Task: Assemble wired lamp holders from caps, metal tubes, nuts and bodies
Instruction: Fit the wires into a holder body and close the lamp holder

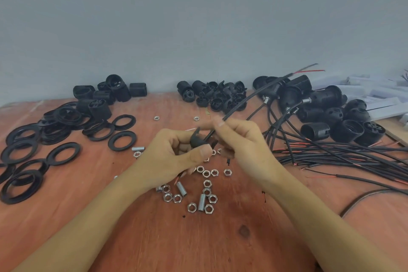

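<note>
Nearest on the reddish-brown wooden table [198, 238], silver hexagonal metal nuts [167, 197] are scattered, and short silver threaded metal tubes [201, 202] lie among them. Just above this scatter, a small black plastic cap [195, 141] is grasped in the curled fingers of the left hand [170, 157], with the thumb pressed against its near side. A thin black sheathed cable [234, 111] is pinched between thumb and forefinger of the right hand [240, 141], right beside the cap. The cable's lower end is met by the cap, though whether it passes through cannot be told. From the fingers the cable rises up and to the right, ending in bared red and black cores.

To the left, flat black plastic rings [59, 127] are spread and stacked. To the right, a bundle of loose black cables [342, 154] with red cores is laid across the table.

Farther back, smooth black holder bodies [110, 95] are heaped at the left, more black caps [216, 97] at the centre, and threaded black bodies [320, 99], some already wired, at the right. White boxes [379, 99] are stacked at the far right, against a grey wall [198, 17].
</note>
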